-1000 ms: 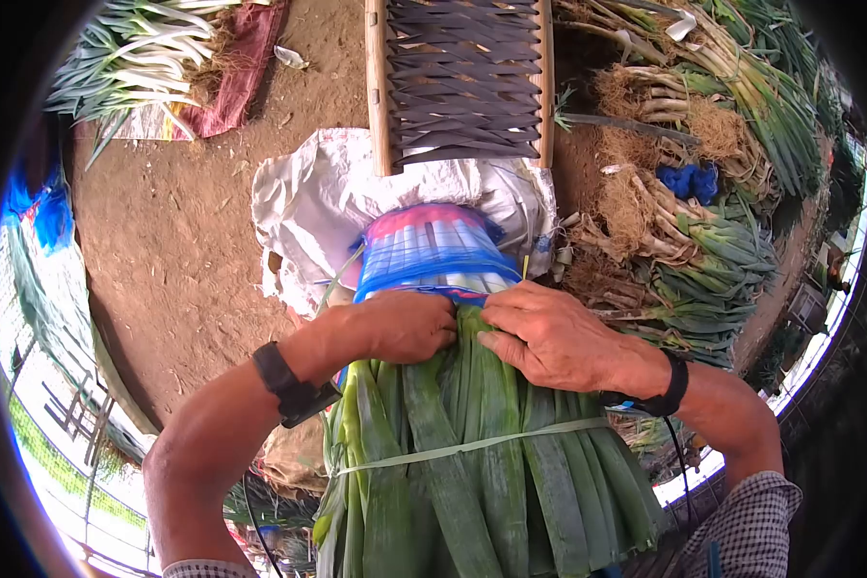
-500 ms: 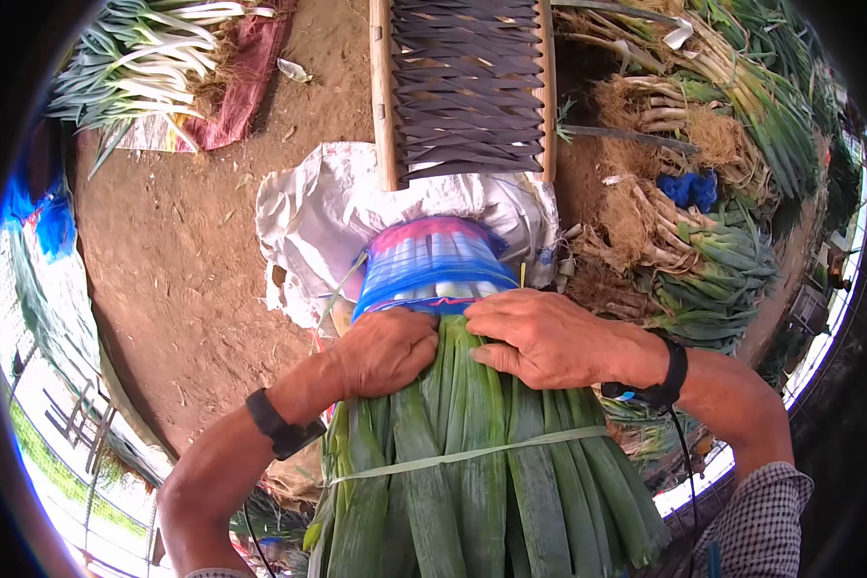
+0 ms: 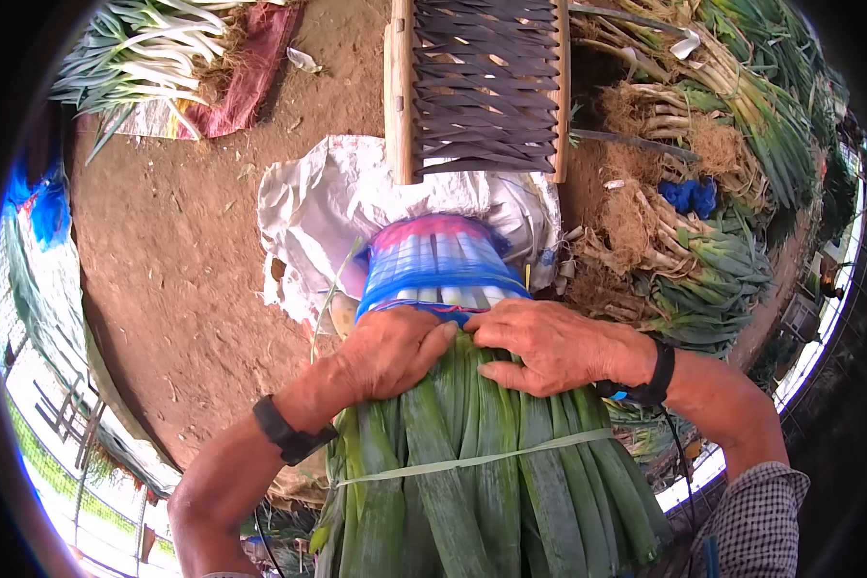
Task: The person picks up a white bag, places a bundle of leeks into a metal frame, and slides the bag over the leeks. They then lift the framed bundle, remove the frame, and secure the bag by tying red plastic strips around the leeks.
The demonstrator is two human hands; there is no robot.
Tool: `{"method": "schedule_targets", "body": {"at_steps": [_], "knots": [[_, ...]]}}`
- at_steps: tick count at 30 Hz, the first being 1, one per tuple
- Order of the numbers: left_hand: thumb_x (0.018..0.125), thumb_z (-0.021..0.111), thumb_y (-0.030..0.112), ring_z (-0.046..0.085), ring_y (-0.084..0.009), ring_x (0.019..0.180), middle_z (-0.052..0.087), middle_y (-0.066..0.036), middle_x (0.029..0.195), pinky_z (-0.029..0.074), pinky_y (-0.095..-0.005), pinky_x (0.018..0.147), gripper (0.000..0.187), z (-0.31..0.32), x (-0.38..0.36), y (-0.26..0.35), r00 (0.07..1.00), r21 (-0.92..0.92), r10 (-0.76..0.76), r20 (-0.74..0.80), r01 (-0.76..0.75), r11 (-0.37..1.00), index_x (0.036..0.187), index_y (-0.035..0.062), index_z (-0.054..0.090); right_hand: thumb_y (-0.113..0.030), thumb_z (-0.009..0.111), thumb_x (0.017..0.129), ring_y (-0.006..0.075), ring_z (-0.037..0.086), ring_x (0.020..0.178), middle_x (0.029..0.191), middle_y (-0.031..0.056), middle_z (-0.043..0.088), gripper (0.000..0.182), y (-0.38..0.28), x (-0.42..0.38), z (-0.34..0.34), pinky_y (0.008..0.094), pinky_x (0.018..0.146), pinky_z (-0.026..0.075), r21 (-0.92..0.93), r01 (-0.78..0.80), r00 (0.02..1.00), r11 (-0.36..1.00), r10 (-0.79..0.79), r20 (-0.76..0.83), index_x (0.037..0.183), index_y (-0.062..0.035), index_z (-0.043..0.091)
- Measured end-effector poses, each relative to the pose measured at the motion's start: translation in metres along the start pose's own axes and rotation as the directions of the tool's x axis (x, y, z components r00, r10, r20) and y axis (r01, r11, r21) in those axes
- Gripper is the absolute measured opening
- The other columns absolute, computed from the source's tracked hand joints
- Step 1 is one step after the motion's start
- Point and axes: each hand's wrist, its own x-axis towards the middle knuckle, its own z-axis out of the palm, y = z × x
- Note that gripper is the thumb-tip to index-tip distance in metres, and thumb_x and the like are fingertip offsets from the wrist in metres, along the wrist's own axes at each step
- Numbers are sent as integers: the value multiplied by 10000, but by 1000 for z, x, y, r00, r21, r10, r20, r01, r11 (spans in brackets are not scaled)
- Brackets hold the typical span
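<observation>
A large bundle of leeks (image 3: 486, 501) lies before me, green leaves toward me and white ends away. Blue and pink plastic wrap (image 3: 441, 275) covers the white ends. A pale green band (image 3: 482, 462) runs across the leaves. My left hand (image 3: 395, 352) is closed at the wrap's near edge, its thumb pointing to the middle. My right hand (image 3: 554, 347) pinches that same edge just right of centre, its other fingers curled over the leaves. Between the hands the blue edge is bunched up; my fingers partly hide it.
Under the wrapped end lies a white sack (image 3: 308, 207). A wooden-framed seat with woven dark straps (image 3: 486, 87) stands beyond it. Loose leeks (image 3: 154, 58) lie at far left on a red sack (image 3: 260, 72). More rooted leeks (image 3: 684, 250) are piled at right on the dirt floor.
My hands have drawn closer together along the wrap's edge, the left thumb now reaching toward the right fingers. The whole view has shifted slightly.
</observation>
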Motion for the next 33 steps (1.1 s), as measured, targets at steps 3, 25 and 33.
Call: {"method": "schedule_targets", "body": {"at_steps": [3,25,33], "knots": [[948,456,170,618,-355,768,621,-160,817,489,-444,683,227,1,0,-3,999,-15,12,-41,-13,1000,877,-7,578,-193,646,836,365,576,961,960,172,601,273,2,4,-5,448,873,449,48,4,999,999,-2,-49,1002,10,573],[917,563,118,615,-357,820,623,-172,858,508,-408,708,133,10,9,20,988,-12,-94,-125,94,996,893,-9,595,-161,561,866,390,572,963,988,223,587,214,17,5,28,473,876,457,183,75,991,980,-95,99,919,45,587],[859,591,3,614,-352,890,627,-175,976,494,-406,783,186,-18,-19,42,884,164,-43,-465,134,977,1044,-4,608,-320,507,972,373,466,1272,1357,238,496,472,21,-62,-46,420,1071,372,156,-183,973,971,202,-112,1272,44,518]]}}
